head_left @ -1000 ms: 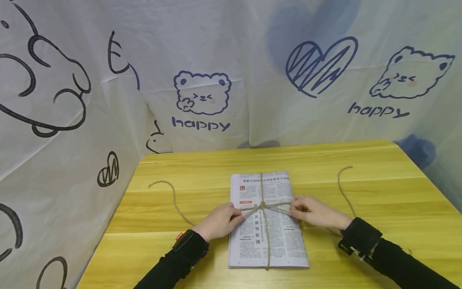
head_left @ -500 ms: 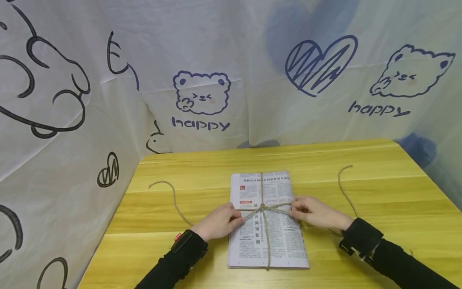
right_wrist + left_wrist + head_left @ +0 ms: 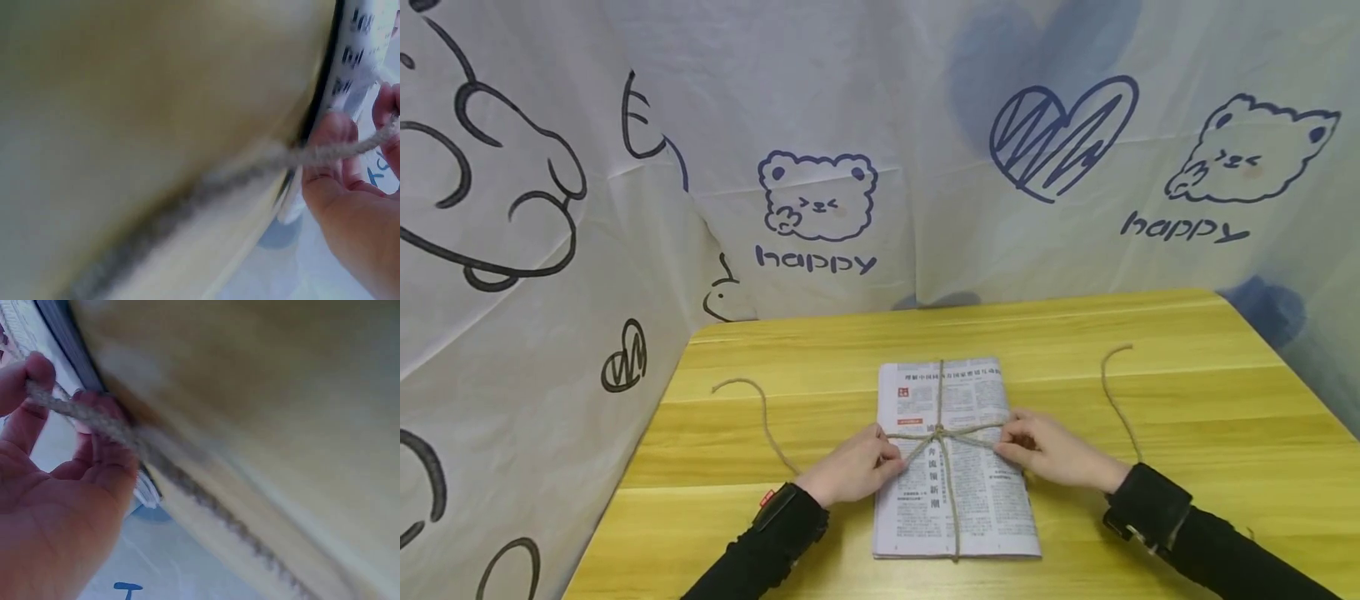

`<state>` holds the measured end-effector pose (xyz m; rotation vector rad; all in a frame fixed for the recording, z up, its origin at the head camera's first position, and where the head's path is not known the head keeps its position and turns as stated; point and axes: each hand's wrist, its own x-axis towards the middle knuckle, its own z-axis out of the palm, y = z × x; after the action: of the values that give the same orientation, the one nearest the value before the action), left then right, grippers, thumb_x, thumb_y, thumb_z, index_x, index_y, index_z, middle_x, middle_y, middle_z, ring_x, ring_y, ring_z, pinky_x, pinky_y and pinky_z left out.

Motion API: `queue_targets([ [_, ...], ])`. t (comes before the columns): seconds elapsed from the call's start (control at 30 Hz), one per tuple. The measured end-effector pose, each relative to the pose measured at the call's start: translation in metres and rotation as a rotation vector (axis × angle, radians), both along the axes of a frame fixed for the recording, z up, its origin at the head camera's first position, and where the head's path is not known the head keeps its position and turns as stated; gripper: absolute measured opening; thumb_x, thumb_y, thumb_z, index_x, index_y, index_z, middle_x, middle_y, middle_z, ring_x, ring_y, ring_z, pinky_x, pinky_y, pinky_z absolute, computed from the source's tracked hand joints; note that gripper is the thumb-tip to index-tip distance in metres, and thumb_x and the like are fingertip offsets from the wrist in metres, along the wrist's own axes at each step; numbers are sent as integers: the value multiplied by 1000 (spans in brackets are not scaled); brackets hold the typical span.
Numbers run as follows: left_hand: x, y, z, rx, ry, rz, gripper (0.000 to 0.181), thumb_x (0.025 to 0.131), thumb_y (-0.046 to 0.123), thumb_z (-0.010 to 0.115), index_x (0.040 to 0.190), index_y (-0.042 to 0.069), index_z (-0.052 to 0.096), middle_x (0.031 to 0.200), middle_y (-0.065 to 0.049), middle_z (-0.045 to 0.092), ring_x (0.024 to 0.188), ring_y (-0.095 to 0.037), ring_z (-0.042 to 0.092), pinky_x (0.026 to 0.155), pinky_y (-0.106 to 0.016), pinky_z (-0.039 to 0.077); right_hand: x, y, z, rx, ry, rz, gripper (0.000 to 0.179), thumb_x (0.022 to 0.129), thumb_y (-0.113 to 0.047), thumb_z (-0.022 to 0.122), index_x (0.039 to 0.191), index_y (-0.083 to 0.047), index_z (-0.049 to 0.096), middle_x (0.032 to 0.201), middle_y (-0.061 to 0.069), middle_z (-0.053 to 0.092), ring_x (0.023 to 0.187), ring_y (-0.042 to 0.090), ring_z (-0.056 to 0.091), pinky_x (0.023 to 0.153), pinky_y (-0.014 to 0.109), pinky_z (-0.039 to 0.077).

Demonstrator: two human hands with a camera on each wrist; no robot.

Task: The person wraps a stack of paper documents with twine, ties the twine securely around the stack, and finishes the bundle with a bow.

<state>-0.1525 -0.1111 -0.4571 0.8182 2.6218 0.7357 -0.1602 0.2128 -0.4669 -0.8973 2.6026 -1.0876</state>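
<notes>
A stack of folded newspapers lies on the table, with twine running lengthwise and crosswise over it. The strands meet in a knot near the middle of the top sheet. At the stack's left edge, my left hand pinches one strand; in the left wrist view the twine passes between thumb and fingers. My right hand pinches the opposite strand by the right edge, where the right wrist view shows the twine crossing the fingers. Both strands look fairly straight between knot and hands.
Loose twine ends curve over the yellow wood-grain table, the left end beyond my left hand and the right end beyond my right. A white cloth with drawings hangs behind the table and along its sides.
The knot and my right hand have shifted slightly left. Both hands keep their pinch on the twine, and the newspaper stack stays in place.
</notes>
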Motion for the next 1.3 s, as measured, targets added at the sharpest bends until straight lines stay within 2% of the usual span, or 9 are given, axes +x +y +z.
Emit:
queue_targets([
  [0.17,-5,-2,5,-15,11,72,26,103,34,57,89,14,68,86,1,59,71,-8,49,62,-22,40,-1,6,8,0,3,-77,15,100,-26,64,91,-14,60,85,-1,55,74,6,49,65,22,44],
  [0.33,-6,-13,14,-73,155,122,20,101,32,62,97,13,67,92,-1,61,76,-11,52,66,-26,44,-1,21,18,80,116,-148,14,100,-26,65,106,-14,61,95,-3,60,85,7,55,74,27,49],
  [0.43,-3,-22,17,-112,233,77,14,98,27,67,95,13,68,89,1,60,75,-10,52,67,-26,45,0,32,17,158,226,-151,9,97,-21,69,103,-16,64,96,-5,62,87,8,57,76,29,51],
  [0.53,2,-30,15,-144,254,-10,13,96,28,70,91,15,70,84,5,59,71,-5,51,65,-22,44,1,41,13,229,287,-121,9,92,-18,74,98,-17,67,93,-6,63,84,8,60,74,29,52],
  [0.7,9,-35,5,-162,288,-108,10,92,23,73,88,15,70,84,6,66,71,-2,55,67,-21,49,4,46,3,274,294,-71,11,88,-15,77,94,-17,68,87,-8,62,77,2,55,67,25,48],
  [0.83,11,-33,-3,-165,329,-111,7,91,18,75,87,15,69,84,5,69,72,-3,58,68,-21,51,5,46,-2,280,270,-70,11,88,-13,76,91,-15,67,83,-9,59,71,-1,48,63,21,44],
  [0.93,11,-33,-6,-149,325,-97,6,91,16,75,87,14,70,83,5,69,71,-3,58,67,-21,50,6,47,-2,276,254,-76,12,87,-11,77,91,-14,66,82,-9,58,70,-2,47,61,21,43],
  [1.03,12,-35,-3,-123,299,-91,6,91,14,74,87,13,70,81,4,70,70,-2,57,65,-20,50,7,48,-2,265,254,-78,13,86,-10,78,90,-15,66,81,-9,58,70,-2,47,61,21,44],
  [1.3,2,-42,19,-59,195,-61,8,95,11,69,88,10,70,77,3,66,64,0,50,61,-20,46,8,52,-1,290,247,-77,14,87,-10,77,90,-16,65,81,-10,58,70,-2,48,61,21,43],
])
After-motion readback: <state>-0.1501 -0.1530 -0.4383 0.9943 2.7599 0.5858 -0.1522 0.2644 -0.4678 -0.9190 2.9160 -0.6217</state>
